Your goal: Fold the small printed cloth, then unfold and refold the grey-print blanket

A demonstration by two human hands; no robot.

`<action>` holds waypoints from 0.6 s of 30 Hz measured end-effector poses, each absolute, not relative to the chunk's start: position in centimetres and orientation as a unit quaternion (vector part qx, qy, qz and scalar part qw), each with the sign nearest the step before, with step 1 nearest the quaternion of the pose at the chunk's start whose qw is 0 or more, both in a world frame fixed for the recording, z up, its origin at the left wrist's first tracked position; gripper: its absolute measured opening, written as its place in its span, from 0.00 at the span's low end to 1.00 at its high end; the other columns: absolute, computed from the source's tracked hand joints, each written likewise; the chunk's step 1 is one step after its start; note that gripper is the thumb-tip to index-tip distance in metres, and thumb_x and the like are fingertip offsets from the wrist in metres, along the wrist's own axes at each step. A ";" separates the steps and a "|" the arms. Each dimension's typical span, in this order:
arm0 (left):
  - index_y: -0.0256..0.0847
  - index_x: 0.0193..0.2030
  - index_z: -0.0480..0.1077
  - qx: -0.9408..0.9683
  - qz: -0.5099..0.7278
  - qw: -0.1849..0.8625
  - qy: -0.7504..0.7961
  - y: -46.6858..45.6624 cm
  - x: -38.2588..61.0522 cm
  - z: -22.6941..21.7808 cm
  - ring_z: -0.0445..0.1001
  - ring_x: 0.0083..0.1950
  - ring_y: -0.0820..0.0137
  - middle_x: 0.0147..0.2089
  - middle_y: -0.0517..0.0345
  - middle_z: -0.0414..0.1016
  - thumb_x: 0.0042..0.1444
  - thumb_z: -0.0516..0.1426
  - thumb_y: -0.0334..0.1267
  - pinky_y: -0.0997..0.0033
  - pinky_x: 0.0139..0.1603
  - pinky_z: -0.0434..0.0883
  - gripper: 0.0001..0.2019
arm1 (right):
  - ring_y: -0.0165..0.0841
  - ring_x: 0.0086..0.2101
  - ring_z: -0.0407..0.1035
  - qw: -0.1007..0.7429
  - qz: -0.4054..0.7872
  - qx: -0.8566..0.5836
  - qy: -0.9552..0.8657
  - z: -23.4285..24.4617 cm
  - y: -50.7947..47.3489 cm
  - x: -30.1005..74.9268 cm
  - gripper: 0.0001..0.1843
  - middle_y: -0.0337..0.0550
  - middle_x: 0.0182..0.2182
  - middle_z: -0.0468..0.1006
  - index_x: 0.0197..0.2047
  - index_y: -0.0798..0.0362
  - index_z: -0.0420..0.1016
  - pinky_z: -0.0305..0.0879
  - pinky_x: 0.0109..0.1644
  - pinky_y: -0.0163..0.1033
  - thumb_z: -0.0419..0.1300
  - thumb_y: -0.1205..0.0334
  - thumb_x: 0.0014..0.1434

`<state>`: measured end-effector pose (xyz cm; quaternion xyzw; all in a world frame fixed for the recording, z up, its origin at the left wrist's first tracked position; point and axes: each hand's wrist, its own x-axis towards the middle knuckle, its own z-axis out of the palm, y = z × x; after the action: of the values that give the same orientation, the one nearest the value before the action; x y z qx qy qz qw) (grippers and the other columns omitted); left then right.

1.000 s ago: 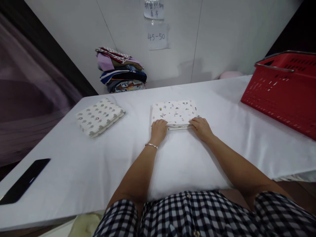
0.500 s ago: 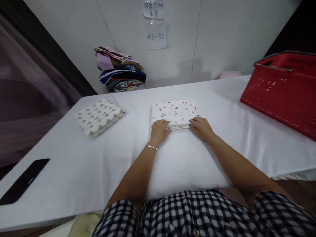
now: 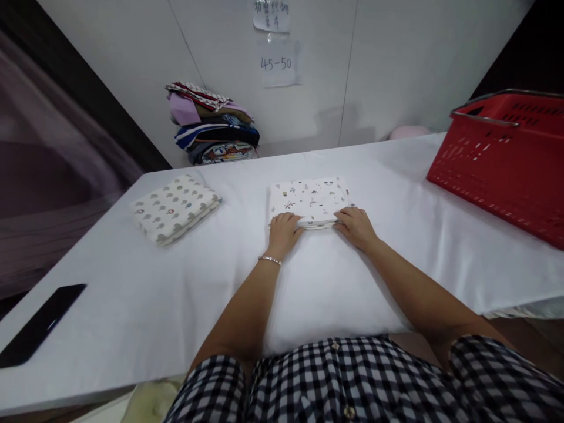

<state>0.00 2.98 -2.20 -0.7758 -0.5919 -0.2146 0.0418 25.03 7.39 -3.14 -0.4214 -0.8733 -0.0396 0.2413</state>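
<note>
A folded white cloth with small printed figures [image 3: 308, 198] lies in the middle of the white table [image 3: 132, 305]. My left hand [image 3: 283, 232], with a thin bracelet on the wrist, is curled around the cloth's near left corner. My right hand [image 3: 356, 226] grips the near right corner, fingers closed on the folded edge. Both hands rest on the table at the cloth's near side.
A second folded cloth with a grey drop pattern [image 3: 175, 207] lies to the left. A black phone [image 3: 37, 325] sits at the near left edge. A red basket [image 3: 506, 161] stands at the right. A stack of folded fabrics [image 3: 212, 124] sits against the back wall.
Both hands stay on the near edge of the folded cloth; the layers at that edge look pressed flatter. The view has shifted slightly.
</note>
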 end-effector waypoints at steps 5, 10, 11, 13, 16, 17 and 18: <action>0.43 0.43 0.67 -0.770 -0.214 0.057 -0.599 3.1 0.3 -2.1 0.63 0.47 0.62 0.44 0.54 0.69 0.57 0.53 0.42 0.61 0.48 0.59 0.09 | 0.39 0.43 0.61 0.238 -0.045 -0.413 -0.878 -3.1 7.3 24.9 0.16 0.48 0.44 0.71 0.49 0.52 0.69 0.52 0.46 0.44 0.53 0.58 0.59; 0.42 0.42 0.67 -0.768 -0.224 0.069 -0.596 3.2 0.4 -1.8 0.63 0.46 0.63 0.43 0.53 0.70 0.58 0.52 0.40 0.61 0.47 0.59 0.08 | 0.39 0.41 0.61 0.252 -0.068 -0.421 -0.869 -3.0 7.2 24.6 0.13 0.48 0.42 0.72 0.46 0.53 0.70 0.52 0.44 0.43 0.51 0.61 0.60; 0.42 0.42 0.67 -0.767 -0.226 0.073 -0.596 3.2 0.4 -1.8 0.63 0.46 0.62 0.43 0.53 0.70 0.58 0.51 0.39 0.61 0.48 0.58 0.07 | 0.39 0.41 0.61 0.256 -0.077 -0.425 -0.865 -3.0 7.2 24.4 0.13 0.48 0.42 0.72 0.45 0.54 0.70 0.52 0.43 0.42 0.50 0.62 0.60; 0.42 0.42 0.67 -0.767 -0.227 0.081 -0.595 3.3 0.4 -1.7 0.63 0.46 0.62 0.42 0.53 0.70 0.58 0.52 0.37 0.61 0.48 0.58 0.07 | 0.39 0.41 0.61 0.262 -0.092 -0.432 -0.858 -3.0 7.2 24.2 0.12 0.49 0.41 0.72 0.45 0.55 0.70 0.52 0.43 0.42 0.50 0.63 0.60; 0.42 0.40 0.67 -0.769 -0.218 0.076 -0.596 3.2 0.3 -1.8 0.63 0.46 0.62 0.42 0.54 0.70 0.56 0.53 0.34 0.61 0.47 0.59 0.06 | 0.39 0.41 0.61 0.256 -0.086 -0.428 -0.862 -3.1 7.2 24.2 0.12 0.49 0.41 0.72 0.44 0.55 0.70 0.52 0.43 0.42 0.52 0.64 0.58; 0.42 0.40 0.67 -0.770 -0.215 0.071 -0.596 3.2 0.3 -1.9 0.63 0.46 0.62 0.42 0.54 0.70 0.56 0.53 0.33 0.61 0.47 0.59 0.06 | 0.39 0.41 0.61 0.253 -0.079 -0.424 -0.866 -3.1 7.2 24.2 0.11 0.48 0.42 0.72 0.44 0.54 0.70 0.52 0.43 0.42 0.52 0.64 0.58; 0.42 0.40 0.67 -0.771 -0.214 0.066 -0.596 3.1 0.2 -1.9 0.63 0.46 0.63 0.42 0.54 0.69 0.55 0.53 0.33 0.61 0.47 0.59 0.06 | 0.39 0.41 0.61 0.250 -0.074 -0.421 -0.869 -3.2 7.2 24.3 0.11 0.48 0.42 0.72 0.44 0.54 0.70 0.52 0.43 0.42 0.52 0.64 0.58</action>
<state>0.24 3.10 -1.94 -0.7713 -0.5957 -0.2142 0.0663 24.27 7.16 -3.19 -0.4207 -0.8691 -0.0735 0.2496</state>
